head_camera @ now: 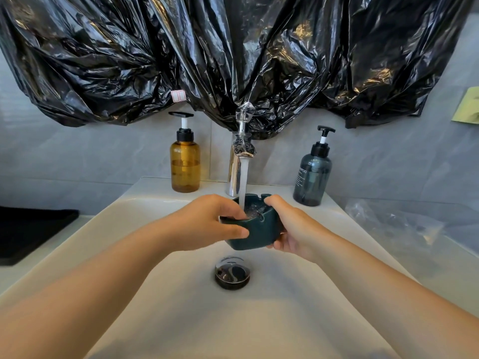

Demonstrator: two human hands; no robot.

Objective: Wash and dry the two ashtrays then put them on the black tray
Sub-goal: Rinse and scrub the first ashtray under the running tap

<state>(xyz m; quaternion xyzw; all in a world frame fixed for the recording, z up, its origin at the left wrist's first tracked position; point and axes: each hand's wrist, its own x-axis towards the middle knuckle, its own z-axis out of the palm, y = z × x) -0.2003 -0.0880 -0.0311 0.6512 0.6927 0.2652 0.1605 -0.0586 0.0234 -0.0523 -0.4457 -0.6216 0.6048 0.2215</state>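
Note:
A dark green square ashtray (261,230) with notched rim is held over the white sink (160,301), under the running stream from the chrome faucet (237,161). Water splashes inside it. My left hand (207,222) grips its left side, thumb on the front wall and fingers over the rim into the bowl. My right hand (293,229) grips its right side, fingers curled round the wall. A black tray (31,231) lies on the counter at the far left. Only one ashtray is in view.
An amber pump bottle (184,164) stands left of the faucet, a grey-blue pump bottle (312,177) to its right. The sink's dark drain stopper (232,273) lies below the ashtray. Black plastic sheeting (233,53) covers the wall above. Clear plastic wrap (394,224) lies on the right counter.

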